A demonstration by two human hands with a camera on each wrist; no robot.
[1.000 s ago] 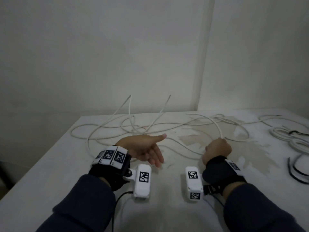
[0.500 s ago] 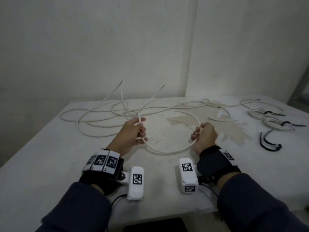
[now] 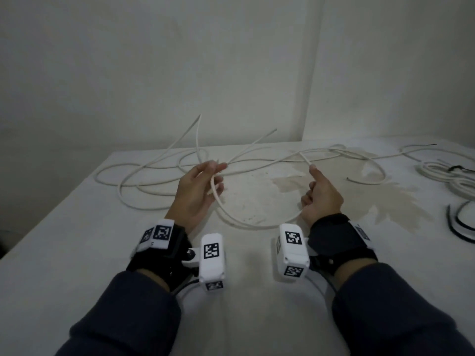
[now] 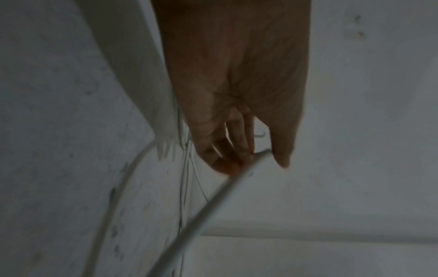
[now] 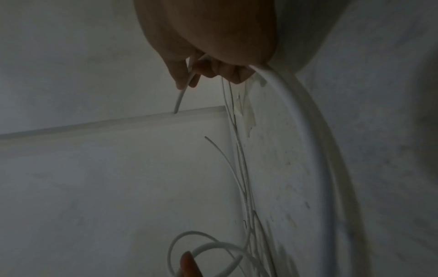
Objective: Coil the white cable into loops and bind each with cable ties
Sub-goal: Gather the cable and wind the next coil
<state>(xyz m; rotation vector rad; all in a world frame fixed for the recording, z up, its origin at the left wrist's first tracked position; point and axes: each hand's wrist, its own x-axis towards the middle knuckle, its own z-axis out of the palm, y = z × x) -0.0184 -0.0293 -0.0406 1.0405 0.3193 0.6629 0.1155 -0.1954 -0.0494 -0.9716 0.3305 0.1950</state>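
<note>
Head view: a smooth round white cable (image 3: 257, 225) sags in a shallow U just above the pale, matte table (image 3: 64, 253), strung between the two hands. The left hand (image 3: 198, 191) pinches one end between thumb and fingertips, the other fingers loosely bent. The right hand (image 3: 321, 199) is curled round the other end, whose tip juts past the raised forefinger. More cable lies in loose, tangled sweeps at the far side, over a blotchy tan stain (image 3: 359, 191). At the far right sit tight coils (image 3: 452, 176), and nearer, thin black ties (image 3: 460, 222).

Left wrist view: dim and blurred; the fingers (image 4: 237, 142) meet the thumb on the cable (image 4: 208, 206), which runs off as a straight rod.

Right wrist view: the fingers (image 5: 180, 71) clasp the cable (image 5: 308, 131); a short stub pokes out beyond them, and a broad arc curves away below the palm.
</note>
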